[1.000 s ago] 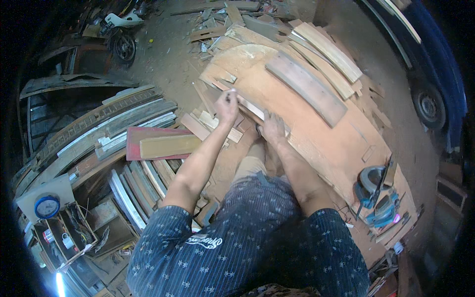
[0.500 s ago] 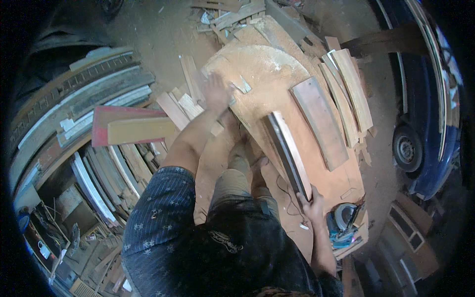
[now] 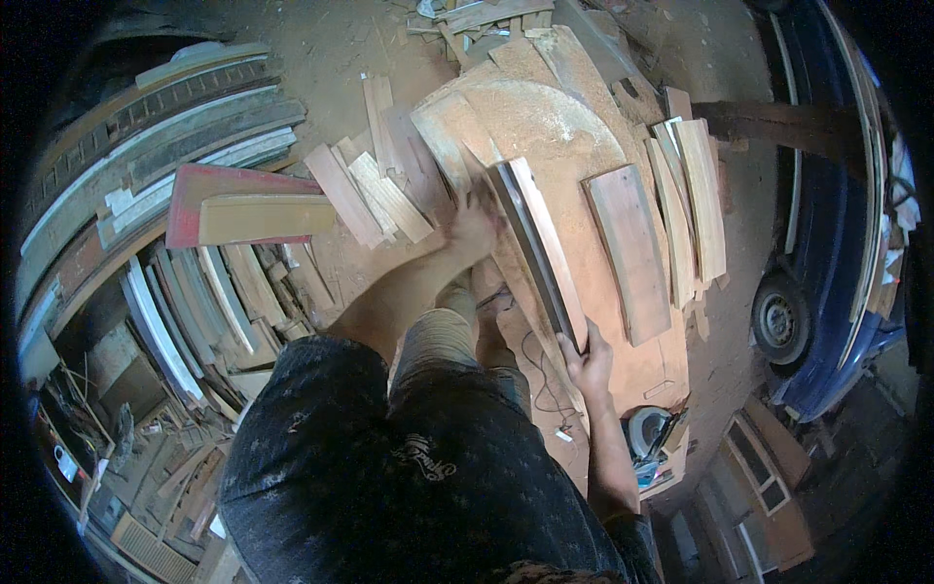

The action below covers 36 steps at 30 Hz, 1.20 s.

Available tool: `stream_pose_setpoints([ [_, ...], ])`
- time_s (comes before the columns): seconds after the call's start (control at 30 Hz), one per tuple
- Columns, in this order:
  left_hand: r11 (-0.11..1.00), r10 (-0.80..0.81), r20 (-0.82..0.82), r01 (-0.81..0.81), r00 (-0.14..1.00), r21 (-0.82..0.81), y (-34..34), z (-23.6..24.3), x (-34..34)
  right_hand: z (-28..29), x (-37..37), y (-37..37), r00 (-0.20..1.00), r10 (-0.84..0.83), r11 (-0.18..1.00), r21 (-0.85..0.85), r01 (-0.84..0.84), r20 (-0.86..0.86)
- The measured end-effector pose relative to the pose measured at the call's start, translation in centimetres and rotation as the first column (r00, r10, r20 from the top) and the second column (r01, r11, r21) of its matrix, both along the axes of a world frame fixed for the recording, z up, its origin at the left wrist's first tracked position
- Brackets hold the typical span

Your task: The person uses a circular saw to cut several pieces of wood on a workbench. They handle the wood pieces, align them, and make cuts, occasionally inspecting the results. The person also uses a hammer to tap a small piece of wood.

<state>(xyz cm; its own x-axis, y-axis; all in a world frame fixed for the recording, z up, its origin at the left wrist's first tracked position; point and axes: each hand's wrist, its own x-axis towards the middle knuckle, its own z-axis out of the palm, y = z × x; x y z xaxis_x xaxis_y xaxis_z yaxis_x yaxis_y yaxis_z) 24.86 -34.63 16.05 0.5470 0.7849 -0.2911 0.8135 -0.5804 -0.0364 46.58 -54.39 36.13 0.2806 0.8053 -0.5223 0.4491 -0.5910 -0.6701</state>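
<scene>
Far left: a stack of long boards (image 3: 209,127), bowed by the lens, lower and outer parts lost in the dark rim. Next, a red panel (image 3: 183,209) with a tan panel (image 3: 265,221) lying on it; most of the red one is covered. Then pale offcuts (image 3: 384,195) on the floor, fanned side by side, beside the bench.

Left hand (image 3: 474,232): at the bench's left edge, forearm angled up and rightward from the dark shirt. Blurred; cannot tell whether the fingers are spread, pressed together or pinching anything. A brownish shape just above it is too smeared to make out.

Timber piece (image 3: 551,243): over the left side of the sawdusty bench (image 3: 574,204). Long axis steep, upper left to lower right; far end points away from the person, leaning left. Pale narrow face up, dark face toward the left. Cannot tell whether its underside touches the bench.

Right hand (image 3: 590,365): fingers closed round the timber's near end, covering part of it; forearm rising nearly straight from below.

Right of it, a flat plank (image 3: 628,255), near-parallel. Saw (image 3: 649,430) at the lower corner, partly obscured. Farther right, light planks (image 3: 699,200), then a blue vehicle (image 3: 827,292), cut off by the rim.
</scene>
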Motion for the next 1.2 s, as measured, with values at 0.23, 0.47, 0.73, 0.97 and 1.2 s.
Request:
stream_pose_setpoints([
  [0.23,0.986,0.153,0.264,-0.13,0.952,-0.102,-5.6,-2.2,0.0,-4.3,0.4,4.0,0.975,0.198,0.968,0.134,-0.211,0.1],
  [0.47,0.882,0.411,0.472,-0.209,0.78,-0.423,-6.6,2.0,-6.0,-7.9,0.3,3.8,0.963,0.249,0.964,0.064,-0.256,0.108],
  [0.73,0.82,0.549,0.369,-0.399,0.75,-0.411,-9.8,2.7,-17.2,-9.1,-0.1,5.2,0.944,0.281,0.951,0.081,-0.298,0.175],
  [0.97,0.672,0.604,0.253,-0.313,0.755,-0.671,-10.8,-4.0,-23.9,-5.2,-0.3,4.1,0.923,0.118,0.952,0.223,-0.21,0.365],
  [1.2,0.468,0.848,0.242,-0.45,0.472,-0.76,-9.7,2.0,-18.4,-4.8,4.4,-18.6,0.846,-0.089,0.966,-0.163,0.202,0.525],
])
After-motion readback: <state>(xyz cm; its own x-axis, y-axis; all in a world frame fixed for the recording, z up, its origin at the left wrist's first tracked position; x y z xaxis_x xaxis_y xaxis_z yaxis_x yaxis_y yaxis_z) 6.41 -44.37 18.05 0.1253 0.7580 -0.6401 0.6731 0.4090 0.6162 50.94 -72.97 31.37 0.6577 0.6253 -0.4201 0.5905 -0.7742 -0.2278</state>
